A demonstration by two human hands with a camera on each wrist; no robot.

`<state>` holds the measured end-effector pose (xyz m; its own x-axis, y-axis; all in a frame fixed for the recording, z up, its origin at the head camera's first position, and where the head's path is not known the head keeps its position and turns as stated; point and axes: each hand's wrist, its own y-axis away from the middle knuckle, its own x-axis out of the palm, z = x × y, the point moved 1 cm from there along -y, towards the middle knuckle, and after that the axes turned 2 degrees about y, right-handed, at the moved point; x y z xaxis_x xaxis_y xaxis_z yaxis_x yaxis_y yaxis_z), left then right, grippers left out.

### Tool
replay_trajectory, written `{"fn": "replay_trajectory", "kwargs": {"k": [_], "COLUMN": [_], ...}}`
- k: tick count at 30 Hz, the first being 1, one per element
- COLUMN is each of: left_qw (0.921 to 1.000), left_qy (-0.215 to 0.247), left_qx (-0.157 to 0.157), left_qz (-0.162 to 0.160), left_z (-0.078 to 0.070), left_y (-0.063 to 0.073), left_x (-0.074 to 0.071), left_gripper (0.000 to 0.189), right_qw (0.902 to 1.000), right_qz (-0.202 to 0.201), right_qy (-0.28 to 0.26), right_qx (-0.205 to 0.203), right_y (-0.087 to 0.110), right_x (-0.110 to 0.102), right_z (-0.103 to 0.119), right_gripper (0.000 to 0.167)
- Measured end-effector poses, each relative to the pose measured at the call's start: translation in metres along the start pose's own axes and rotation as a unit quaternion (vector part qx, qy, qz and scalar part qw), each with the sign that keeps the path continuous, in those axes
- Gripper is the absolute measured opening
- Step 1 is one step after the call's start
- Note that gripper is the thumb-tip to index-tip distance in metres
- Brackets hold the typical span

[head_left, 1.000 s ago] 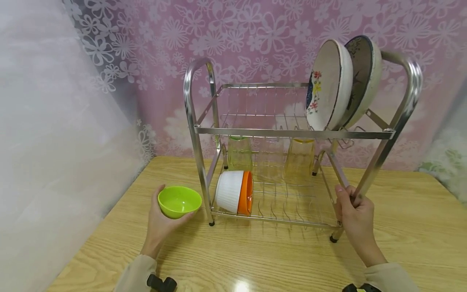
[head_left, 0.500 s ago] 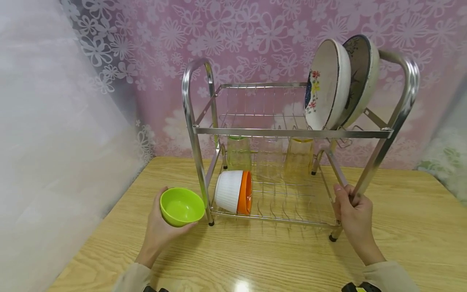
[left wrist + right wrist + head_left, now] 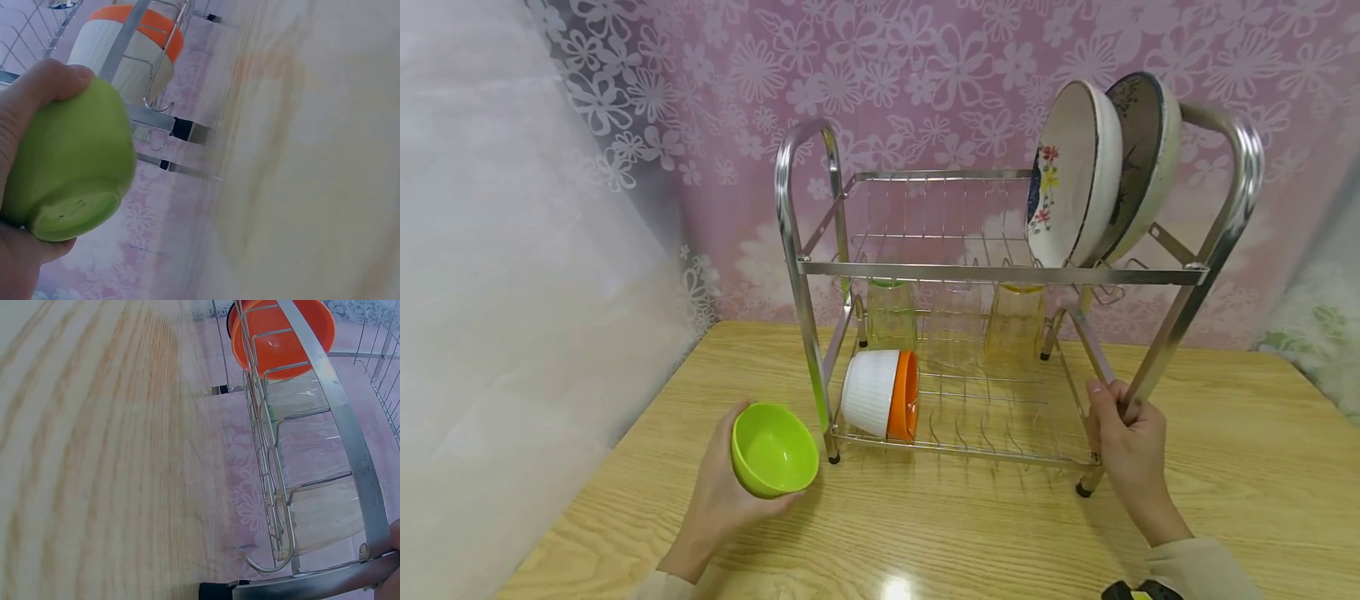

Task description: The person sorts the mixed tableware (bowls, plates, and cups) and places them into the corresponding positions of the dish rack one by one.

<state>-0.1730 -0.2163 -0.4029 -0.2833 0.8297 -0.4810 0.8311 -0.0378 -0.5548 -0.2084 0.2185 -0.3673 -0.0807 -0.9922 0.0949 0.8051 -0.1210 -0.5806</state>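
My left hand (image 3: 722,487) holds a lime-green bowl (image 3: 775,450) by its side, thumb and fingers spread round it, its mouth tilted up toward the head camera. The bowl is left of a two-tier metal dish rack (image 3: 1000,273), in front of its near left leg. Its foot ring faces the camera in the left wrist view, where the green bowl (image 3: 75,156) overlaps part of the rack. With my right hand (image 3: 1131,458) I grip the rack's front right leg low down. Inside the lower tier, a white ribbed bowl (image 3: 869,393) and an orange bowl (image 3: 905,396) lie on their sides, nested together.
On the upper tier a flower-painted bowl (image 3: 1067,183) and a dark-patterned bowl (image 3: 1146,167) stand on edge at the right. Behind the lower tier's bowls are a green glass (image 3: 892,317), a clear glass (image 3: 957,325) and a yellow glass (image 3: 1017,321). A wooden table (image 3: 970,533) carries the rack.
My left hand has brought the green bowl down and toward me, and its mouth has tipped more toward the head camera. My right hand keeps its grip on the rack leg.
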Motion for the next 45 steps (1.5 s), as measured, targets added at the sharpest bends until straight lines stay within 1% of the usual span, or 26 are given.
{"fn": "replay_trajectory", "kwargs": {"k": [3,6,10,13,15,18,22,26,30,33,37,41,43,45], "left_qw": [0.9991,0.9971,0.9954,0.9929,0.9890,0.9796,0.9656,0.9553,0.9454,0.9363,0.9233,0.9107,0.9050,0.8978], "left_qy": [-0.027,-0.042,-0.044,-0.058,-0.074,-0.098,-0.110,-0.116,-0.121,-0.121,-0.121,-0.120,-0.127,-0.144], "left_qx": [0.029,0.053,0.070,0.088,0.112,0.159,0.216,0.245,0.270,0.293,0.329,0.364,0.374,0.381], "left_qz": [0.016,0.035,0.048,0.055,0.063,0.073,0.094,0.118,0.137,0.150,0.157,0.154,0.157,0.168], "left_z": [-0.006,-0.015,-0.027,-0.034,-0.040,-0.049,-0.063,-0.078,-0.092,-0.102,-0.116,-0.130,-0.135,-0.140], "left_y": [0.004,0.007,0.011,0.015,0.016,0.014,0.007,0.000,-0.008,-0.016,-0.030,-0.048,-0.058,-0.067], "left_x": [-0.001,0.000,0.004,0.008,0.010,0.014,0.019,0.023,0.027,0.033,0.041,0.048,0.052,0.056], "left_gripper": [0.117,0.120,0.125,0.129,0.131,0.131,0.133,0.136,0.134,0.132,0.131,0.128,0.126,0.124], "right_qw": [1.0000,1.0000,1.0000,1.0000,1.0000,1.0000,1.0000,1.0000,1.0000,1.0000,1.0000,0.9999,0.9999,0.9998], "right_qz": [0.000,-0.001,-0.001,-0.001,-0.002,-0.001,-0.001,-0.003,-0.001,-0.001,-0.004,-0.011,-0.012,-0.014], "right_qy": [0.003,0.002,-0.006,-0.009,-0.008,-0.005,-0.002,-0.002,-0.008,-0.008,-0.005,-0.006,-0.007,-0.003], "right_qx": [-0.002,-0.004,-0.004,0.000,0.001,-0.002,0.002,0.005,0.001,0.002,0.003,0.003,0.006,0.011], "right_y": [0.000,-0.001,-0.001,0.000,0.000,-0.001,-0.001,-0.001,0.000,0.000,0.000,0.000,-0.001,0.000], "right_x": [-0.001,-0.001,-0.001,-0.001,-0.001,-0.001,-0.001,-0.001,-0.001,-0.002,-0.003,-0.002,-0.001,0.000], "right_z": [0.000,0.000,-0.001,-0.001,-0.001,-0.001,0.000,-0.001,-0.001,-0.001,0.000,0.001,0.001,0.002], "right_gripper": [0.037,0.036,0.036,0.036,0.036,0.037,0.036,0.036,0.036,0.036,0.036,0.036,0.036,0.037]}}
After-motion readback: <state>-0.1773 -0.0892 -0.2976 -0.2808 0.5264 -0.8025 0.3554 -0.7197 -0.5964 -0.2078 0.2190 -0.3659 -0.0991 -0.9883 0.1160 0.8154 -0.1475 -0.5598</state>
